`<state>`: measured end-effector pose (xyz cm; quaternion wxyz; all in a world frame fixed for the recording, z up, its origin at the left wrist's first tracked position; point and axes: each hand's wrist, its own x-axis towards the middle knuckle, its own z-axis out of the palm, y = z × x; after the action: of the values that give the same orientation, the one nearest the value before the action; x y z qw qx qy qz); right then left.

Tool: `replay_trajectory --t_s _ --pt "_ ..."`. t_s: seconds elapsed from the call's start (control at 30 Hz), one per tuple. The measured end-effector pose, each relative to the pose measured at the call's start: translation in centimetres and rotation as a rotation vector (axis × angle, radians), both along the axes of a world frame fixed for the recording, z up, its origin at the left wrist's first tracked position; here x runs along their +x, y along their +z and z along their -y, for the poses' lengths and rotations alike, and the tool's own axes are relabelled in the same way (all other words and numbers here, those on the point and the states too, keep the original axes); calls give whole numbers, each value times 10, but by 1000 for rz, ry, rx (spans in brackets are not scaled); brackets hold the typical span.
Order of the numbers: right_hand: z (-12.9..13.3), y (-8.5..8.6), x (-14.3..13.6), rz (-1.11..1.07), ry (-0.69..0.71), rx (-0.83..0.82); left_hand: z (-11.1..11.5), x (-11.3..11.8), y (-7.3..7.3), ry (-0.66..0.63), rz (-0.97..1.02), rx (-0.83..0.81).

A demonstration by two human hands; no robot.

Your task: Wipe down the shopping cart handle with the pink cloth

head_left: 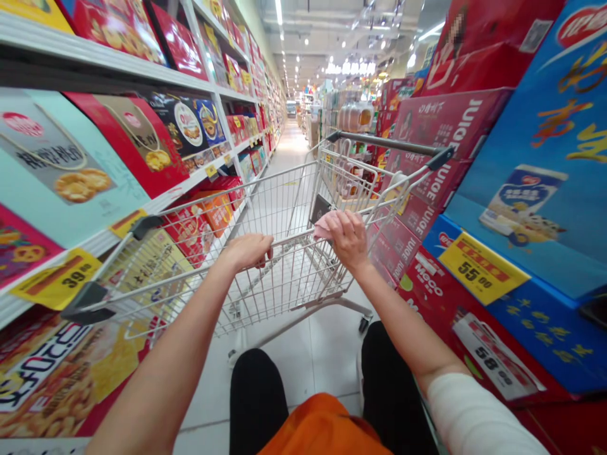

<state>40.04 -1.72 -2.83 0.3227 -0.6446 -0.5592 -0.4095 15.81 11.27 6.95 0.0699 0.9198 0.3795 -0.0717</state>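
Ahead at twelve o'clock, a shopping cart [277, 284]: the left hand [249, 250] curls over its near rail [298, 237]; the right hand [349, 239], toward one, clasps a pink cloth [326, 225].

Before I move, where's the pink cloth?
In the head view, just right of centre: the pink cloth is in the right hand, at the near top rail of the shopping cart.

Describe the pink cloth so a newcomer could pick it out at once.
Start at the wire shopping cart. Follow its near top edge to the right hand. The pink cloth is bunched there under the fingers, soft pale fabric against hard grey wire.
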Motion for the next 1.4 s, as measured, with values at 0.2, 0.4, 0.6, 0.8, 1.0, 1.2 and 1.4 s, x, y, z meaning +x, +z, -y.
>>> replay_trajectory --t_s 0.2,0.4,0.6,0.8,1.0,1.2,1.4 --pt "4 -7 38 -259 -164 175 0 8 -3 -86 6 -12" --pt "2 -78 2 -313 -135 121 -2 11 -7 -148 -3 51" --pt "17 -51 17 -401 -86 402 -3 13 -6 -126 33 41" --pt "-22 -30 8 -457 -67 395 -3 11 -10 -117 32 68" --pt "-11 -75 -16 -291 -44 263 -2 11 -7 -43 48 32" --pt "-1 -36 14 -271 -144 452 -2 12 -8 -46 47 4" --pt "-35 -53 -56 -316 -112 367 4 11 -8 -43 29 66"
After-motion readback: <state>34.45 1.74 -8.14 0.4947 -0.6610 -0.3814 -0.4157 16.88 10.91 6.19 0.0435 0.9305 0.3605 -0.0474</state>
